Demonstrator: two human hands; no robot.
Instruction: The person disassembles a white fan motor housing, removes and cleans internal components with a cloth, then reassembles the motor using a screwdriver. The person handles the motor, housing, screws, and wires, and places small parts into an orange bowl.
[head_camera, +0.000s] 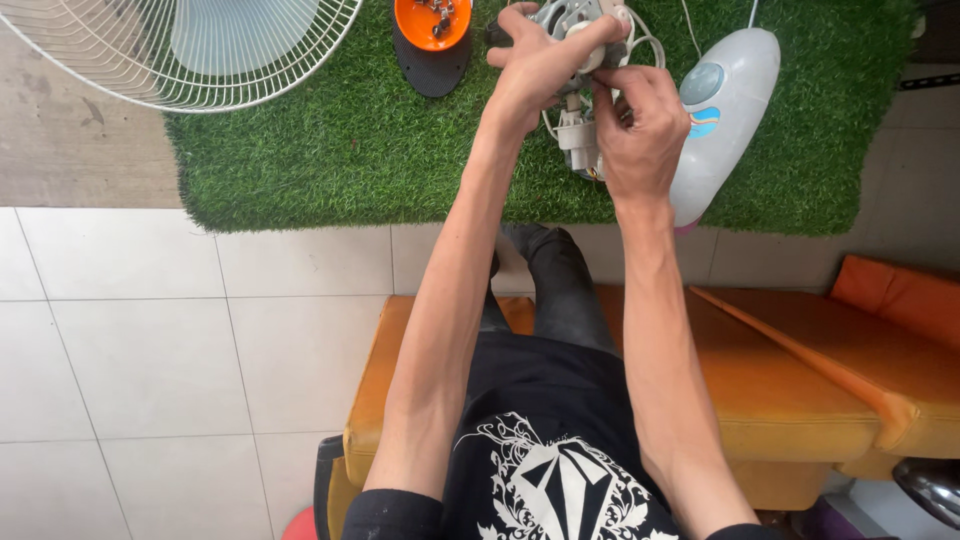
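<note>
Over the green turf mat, both of the person's hands are raised and closed on a small fan motor, a grey metal unit with white wires looping off its right side and a white plastic block hanging beneath it. The motor is held clear of the mat, near the top edge of the view, between the orange bowl and the white housing.

The left hand wraps over the motor from the left, fingers curled across its top and thumb pressed to its side; the grasp is firm and fully closed. The right hand sits just below and to the right, fingers pinched in against the lower part of the motor or its wiring. Exactly what the fingertips have hold of cannot be told, as the hand covers the contact.

Judgement: the step in hand appears to be work on the motor itself, with the left hand steadying and the right hand attending to a small part or connection. The next move would call for a steady left-hand hold and fine fingertip control on the right.

The bowl holds small dark metal pieces, seemingly screws, and rests on a black pad. A white wire fan guard lies at the mat's left corner. The person sits on an orange cushioned bench.
</note>
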